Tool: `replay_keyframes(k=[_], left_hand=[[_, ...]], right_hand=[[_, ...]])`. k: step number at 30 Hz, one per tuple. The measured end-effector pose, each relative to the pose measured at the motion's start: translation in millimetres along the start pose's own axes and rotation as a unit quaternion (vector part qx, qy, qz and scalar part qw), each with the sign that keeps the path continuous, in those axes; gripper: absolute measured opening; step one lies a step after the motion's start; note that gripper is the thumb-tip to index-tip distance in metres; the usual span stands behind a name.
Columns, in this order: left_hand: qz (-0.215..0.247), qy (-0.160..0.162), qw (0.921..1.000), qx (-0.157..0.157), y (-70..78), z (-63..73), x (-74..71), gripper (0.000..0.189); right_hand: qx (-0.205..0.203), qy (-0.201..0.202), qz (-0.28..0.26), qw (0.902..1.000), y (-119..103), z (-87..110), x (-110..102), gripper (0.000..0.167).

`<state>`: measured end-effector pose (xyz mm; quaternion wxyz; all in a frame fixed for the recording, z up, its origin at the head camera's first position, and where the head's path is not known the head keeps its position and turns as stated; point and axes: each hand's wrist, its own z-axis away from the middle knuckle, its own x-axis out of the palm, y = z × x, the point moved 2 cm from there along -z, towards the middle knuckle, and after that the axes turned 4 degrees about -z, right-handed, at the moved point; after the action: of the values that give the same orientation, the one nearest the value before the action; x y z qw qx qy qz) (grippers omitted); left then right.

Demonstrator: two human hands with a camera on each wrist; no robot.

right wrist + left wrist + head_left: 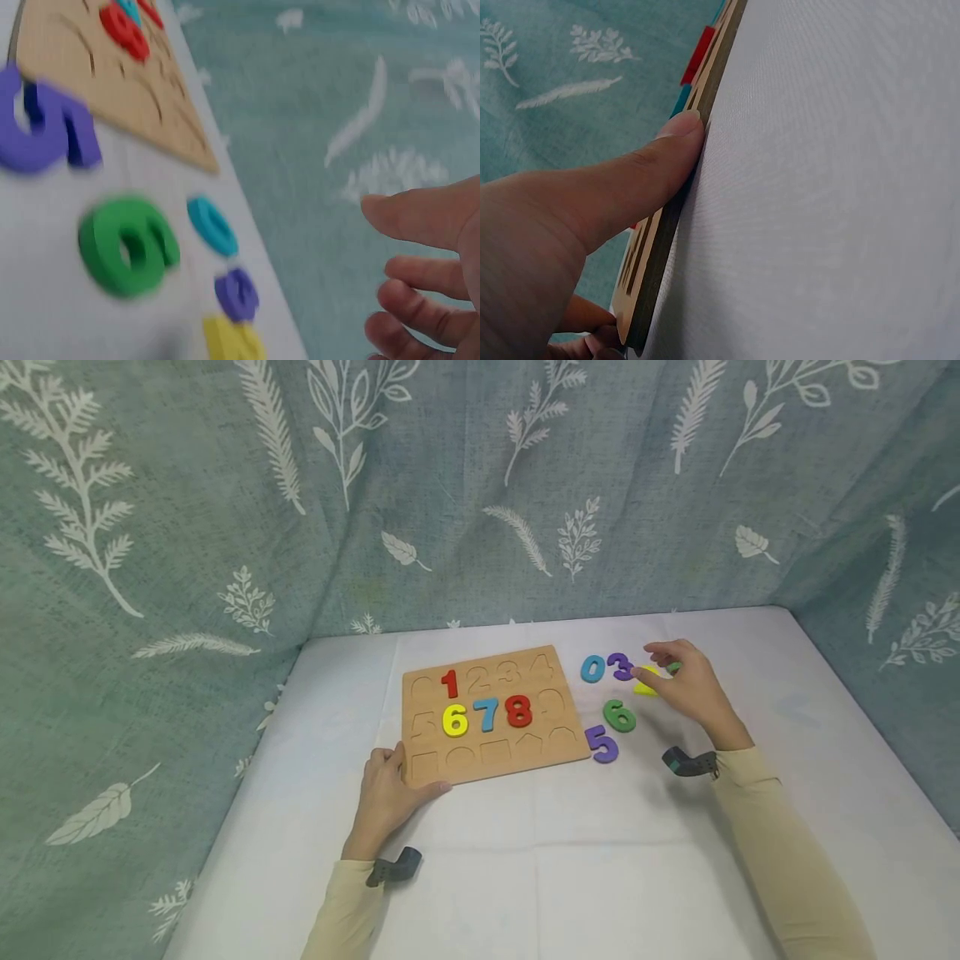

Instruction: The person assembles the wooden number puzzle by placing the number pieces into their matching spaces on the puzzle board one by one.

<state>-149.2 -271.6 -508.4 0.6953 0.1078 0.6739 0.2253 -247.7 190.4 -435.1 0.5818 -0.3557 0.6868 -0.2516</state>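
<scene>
My left hand grips the near left corner of a wooden number puzzle board, thumb along its front edge and fingers at its left side. A red 1, yellow 6, blue 7 and red 8 are on the board. The right hand hovers over the loose numbers on the right, holding nothing, its thumb and fingers apart. Below it, a yellow number and a green piece are partly hidden by the hand.
Right of the board lie a blue 0, a purple 3, a green piece like a 6 or 9 and a purple 5. A white cloth covers the table; a leaf-patterned curtain hangs behind.
</scene>
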Motion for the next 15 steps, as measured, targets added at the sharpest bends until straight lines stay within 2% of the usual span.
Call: replay_keyframes(k=[3,7,11,15], left_hand=[[0.002,-0.001,1.0,-0.003,0.1,1.0,-0.4,0.123],[0.003,-0.001,1.0,-0.004,1.1,1.5,-0.8,0.123],[0.001,-0.001,1.0,-0.005,0.5,1.2,-1.2,0.123],[0.001,-0.003,1.0,-0.008,-0.1,1.1,-0.2,0.123]], right_hand=[[0.027,-0.006,0.004,0.9996,14.9,-0.6,-7.5,0.056],[0.056,-0.039,0.014,0.9976,34.6,-3.0,-10.2,0.061],[0.067,-0.068,0.025,0.9951,50.6,-5.8,-6.9,0.064],[0.071,-0.078,0.026,0.9941,59.7,-7.3,-1.7,0.068]])
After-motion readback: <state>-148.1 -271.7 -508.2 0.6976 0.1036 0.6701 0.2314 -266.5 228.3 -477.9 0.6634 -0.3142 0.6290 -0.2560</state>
